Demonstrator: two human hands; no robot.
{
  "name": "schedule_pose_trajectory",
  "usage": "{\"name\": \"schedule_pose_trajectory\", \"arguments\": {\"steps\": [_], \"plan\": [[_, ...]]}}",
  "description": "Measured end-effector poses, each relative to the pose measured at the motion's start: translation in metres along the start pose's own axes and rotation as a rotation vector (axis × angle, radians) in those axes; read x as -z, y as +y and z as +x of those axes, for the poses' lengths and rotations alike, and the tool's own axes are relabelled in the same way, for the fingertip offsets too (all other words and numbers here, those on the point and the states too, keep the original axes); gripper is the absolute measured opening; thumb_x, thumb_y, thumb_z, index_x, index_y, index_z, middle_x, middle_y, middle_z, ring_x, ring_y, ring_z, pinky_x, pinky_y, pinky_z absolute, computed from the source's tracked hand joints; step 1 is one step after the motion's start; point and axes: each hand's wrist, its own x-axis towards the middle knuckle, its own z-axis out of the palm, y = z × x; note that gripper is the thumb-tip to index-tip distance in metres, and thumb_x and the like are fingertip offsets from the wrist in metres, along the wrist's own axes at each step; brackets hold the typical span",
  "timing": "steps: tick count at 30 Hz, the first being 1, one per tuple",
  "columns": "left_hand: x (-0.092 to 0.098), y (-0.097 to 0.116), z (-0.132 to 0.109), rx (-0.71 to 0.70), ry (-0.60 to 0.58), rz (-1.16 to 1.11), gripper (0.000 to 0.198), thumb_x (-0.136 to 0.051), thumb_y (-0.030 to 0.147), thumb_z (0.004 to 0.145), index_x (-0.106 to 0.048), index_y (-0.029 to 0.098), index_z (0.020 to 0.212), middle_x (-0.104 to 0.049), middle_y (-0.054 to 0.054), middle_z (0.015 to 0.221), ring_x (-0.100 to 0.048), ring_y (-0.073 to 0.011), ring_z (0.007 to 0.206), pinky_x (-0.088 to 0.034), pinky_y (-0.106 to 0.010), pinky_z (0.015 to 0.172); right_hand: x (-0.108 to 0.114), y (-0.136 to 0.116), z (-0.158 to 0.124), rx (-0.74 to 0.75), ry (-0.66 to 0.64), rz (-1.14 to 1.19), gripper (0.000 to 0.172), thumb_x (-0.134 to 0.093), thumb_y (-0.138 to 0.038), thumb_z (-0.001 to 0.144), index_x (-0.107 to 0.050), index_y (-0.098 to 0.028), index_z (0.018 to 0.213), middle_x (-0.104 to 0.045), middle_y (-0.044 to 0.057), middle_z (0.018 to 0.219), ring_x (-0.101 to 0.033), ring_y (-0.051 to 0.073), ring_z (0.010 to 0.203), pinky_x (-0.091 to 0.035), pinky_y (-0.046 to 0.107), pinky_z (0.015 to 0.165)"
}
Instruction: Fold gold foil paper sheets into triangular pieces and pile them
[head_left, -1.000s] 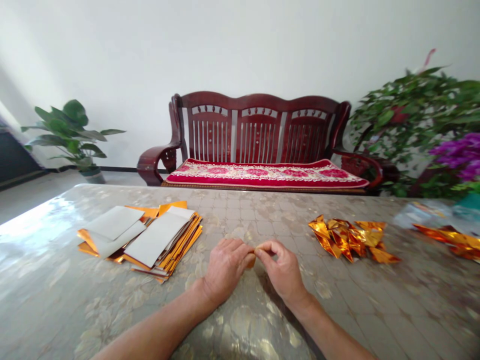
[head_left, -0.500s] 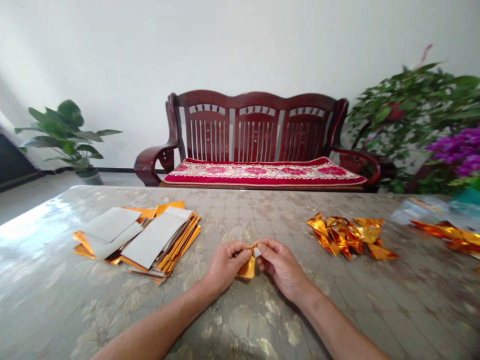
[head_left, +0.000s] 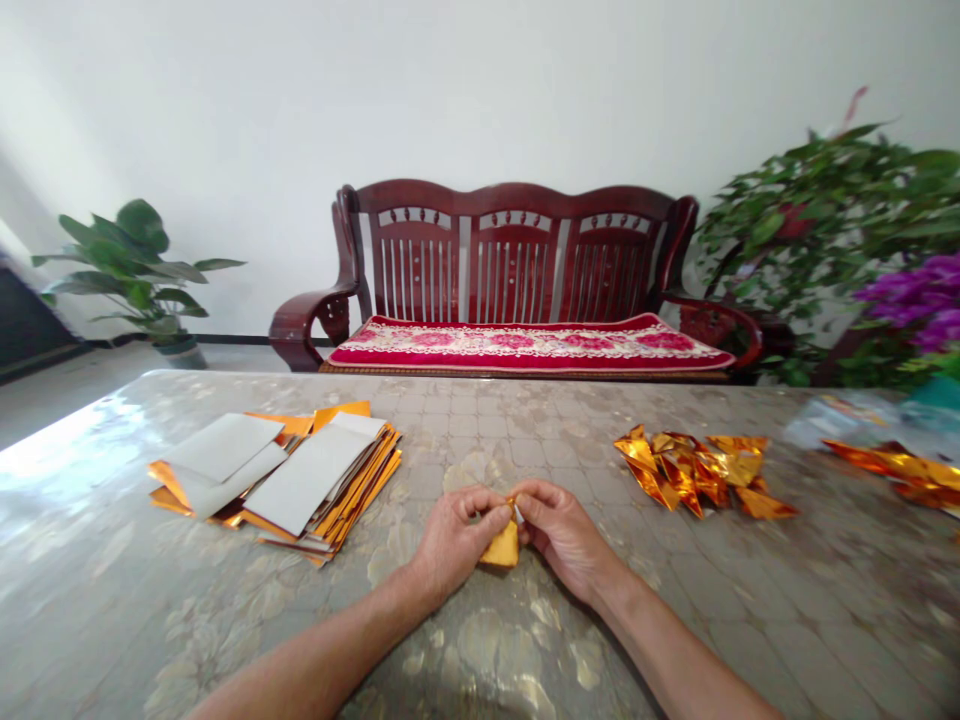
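Observation:
Close together over the middle of the table, my left hand (head_left: 459, 532) and my right hand (head_left: 562, 532) both pinch one small piece of gold foil paper (head_left: 501, 548). Its gold face hangs below my left thumb, and a bit of its pale side shows by my right fingertips. The upper part is mostly covered by my fingers. On the left lies a loose stack of gold foil sheets (head_left: 315, 475), several with their white backs up. Folded shiny gold foil pieces (head_left: 694, 470) sit in a heap on the right.
The table (head_left: 450, 650) has a glossy patterned cover. More gold foil (head_left: 900, 472) and a clear plastic bag (head_left: 836, 420) lie at its right end. Behind stands a dark wooden bench (head_left: 510, 260) with a red cushion, between potted plants (head_left: 142, 265).
My left hand has shifted slightly right, closer to the right hand. The foil paper has moved right with it, and less of its white side shows.

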Motion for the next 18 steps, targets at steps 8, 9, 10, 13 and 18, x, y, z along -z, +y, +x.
{"name": "schedule_pose_trajectory", "arguments": {"steps": [8,9,10,13,18], "plan": [[0.0026,0.0031,0.0008,-0.051,0.047,0.249,0.029,-0.054,0.034,0.086,-0.072,0.018,0.071,-0.063,0.0,0.067,-0.057,-0.0142,0.069,-0.039,-0.024,0.068,-0.0036,0.0001,-0.001,0.288,0.073,-0.465,0.021,-0.07,-0.038,0.079,-0.068,-0.017,0.077,-0.056,-0.003,0.062,-0.049,0.01,0.057,-0.039,0.021,0.055],[0.0024,0.0025,0.0009,-0.048,0.05,0.267,0.029,-0.054,0.034,0.087,-0.071,0.018,0.071,-0.063,0.0,0.067,-0.057,-0.0142,0.07,-0.039,-0.024,0.068,-0.0042,0.001,-0.0014,0.353,0.102,-0.551,0.019,-0.067,-0.037,0.081,-0.067,-0.017,0.078,-0.057,-0.003,0.065,-0.05,0.011,0.059,-0.04,0.022,0.056],[0.0022,0.0017,0.001,-0.041,0.055,0.28,0.029,-0.053,0.034,0.087,-0.071,0.018,0.071,-0.063,0.0,0.068,-0.057,-0.0142,0.07,-0.039,-0.024,0.067,-0.0048,0.002,-0.0018,0.415,0.13,-0.633,0.017,-0.065,-0.035,0.083,-0.066,-0.018,0.079,-0.058,-0.002,0.067,-0.052,0.012,0.062,-0.041,0.023,0.059],[0.0015,-0.0004,0.0015,-0.023,0.059,0.296,0.029,-0.052,0.034,0.088,-0.069,0.018,0.071,-0.064,0.001,0.069,-0.057,-0.0139,0.07,-0.039,-0.023,0.067,-0.006,0.0043,-0.0026,0.565,0.178,-0.845,0.013,-0.057,-0.029,0.087,-0.063,-0.019,0.081,-0.059,0.0,0.075,-0.055,0.014,0.07,-0.043,0.025,0.066],[0.0014,0.0017,0.0014,-0.074,0.008,0.3,0.027,-0.049,0.031,0.088,-0.071,0.019,0.079,-0.066,0.0,0.075,-0.059,-0.0142,0.075,-0.041,-0.023,0.071,-0.0059,0.0033,-0.0025,0.723,0.214,-0.996,0.011,-0.054,-0.025,0.089,-0.06,-0.021,0.082,-0.058,0.0,0.078,-0.056,0.015,0.074,-0.043,0.026,0.069]]}}
